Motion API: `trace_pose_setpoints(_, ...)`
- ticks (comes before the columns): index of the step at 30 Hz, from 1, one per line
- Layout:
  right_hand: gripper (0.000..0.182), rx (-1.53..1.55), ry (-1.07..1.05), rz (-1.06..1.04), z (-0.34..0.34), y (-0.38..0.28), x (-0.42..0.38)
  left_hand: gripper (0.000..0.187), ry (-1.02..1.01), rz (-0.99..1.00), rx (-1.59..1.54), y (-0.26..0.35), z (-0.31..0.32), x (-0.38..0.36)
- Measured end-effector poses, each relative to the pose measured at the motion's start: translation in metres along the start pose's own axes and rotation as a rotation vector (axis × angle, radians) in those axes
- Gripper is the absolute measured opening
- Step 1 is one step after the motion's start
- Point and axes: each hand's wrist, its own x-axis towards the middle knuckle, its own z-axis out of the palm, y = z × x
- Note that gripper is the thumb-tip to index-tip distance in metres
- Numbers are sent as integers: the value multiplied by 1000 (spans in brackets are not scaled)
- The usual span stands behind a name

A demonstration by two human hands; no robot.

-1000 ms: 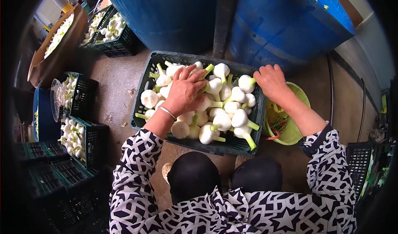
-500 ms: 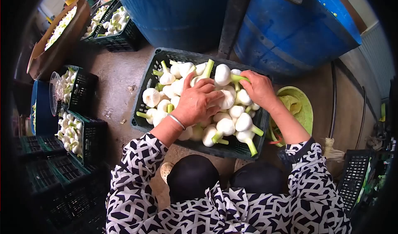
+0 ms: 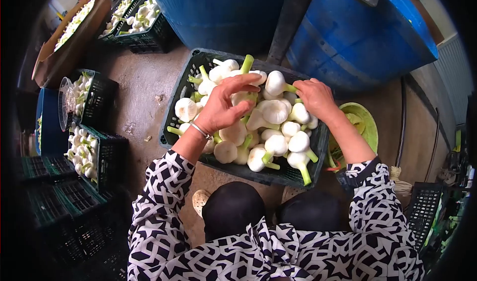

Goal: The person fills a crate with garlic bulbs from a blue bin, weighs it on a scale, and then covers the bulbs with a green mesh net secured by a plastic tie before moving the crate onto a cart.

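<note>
A dark green plastic crate [image 3: 168,127] in front of my knees is heaped with white garlic bulbs [image 3: 275,112] on short green stems. My left hand [image 3: 228,102], with a bracelet at the wrist, hovers over the left middle of the heap. Its thumb and fingers are apart, and nothing is gripped between them. At the crate's right side, my right hand [image 3: 316,99] pinches the green stem of one garlic bulb [image 3: 275,83], whose white head points left. Part of the heap is hidden beneath my left hand.
Blue barrels [image 3: 228,17] stand behind the crate. A yellow-green basin [image 3: 370,132] sits just to its right. More garlic-filled crates [image 3: 112,156] line the left, with stacked dark crates [image 3: 54,191] nearer. A black crate [image 3: 423,206] is at the right.
My left hand has lifted off the bulbs and moved slightly left, its fingers spreading. The right hand stays on the stem. The view has shifted a little.
</note>
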Motion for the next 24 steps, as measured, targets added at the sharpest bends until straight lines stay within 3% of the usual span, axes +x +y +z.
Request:
trace_pose_setpoints(1,13,-198,-109,-29,0,3,2,52,144,26,-12,1,-14,-2)
trace_pose_setpoints(2,13,-193,-110,-22,3,2,2,48,297,45,-26,1,-26,-4)
trace_pose_setpoints(4,15,-360,-172,-88,8,-6,5,54,478,-36,357,-6,-41,4)
trace_pose_setpoints(5,16,-193,-154,-118,17,-7,8,55,508,-161,641,-13,-37,12)
trace_pose_setpoints(6,18,-29,-130,-146,27,-9,13,53,322,-211,927,-19,-27,15)
trace_pose_setpoints(9,23,9,-239,-100,14,-12,19,53,16,111,1130,-17,13,21)
trace_pose_setpoints(11,25,48,-326,16,-6,-11,16,48,-17,208,1144,-10,15,22)
trace_pose_setpoints(14,27,225,-75,133,-26,4,-2,37,-50,212,1243,-2,3,22)
trace_pose_setpoints(17,27,446,-75,203,-41,-30,-22,28,-53,133,1331,2,-8,21)
trace_pose_setpoints(18,31,490,-162,198,-39,-46,-28,28,-72,137,1335,2,-5,20)
trace_pose_setpoints(20,39,83,-130,83,-20,-68,-37,28,-116,192,1349,10,-2,16)
trace_pose_setpoints(24,53,-12,-194,122,-19,-62,-28,25,-136,183,1439,34,2,-7)
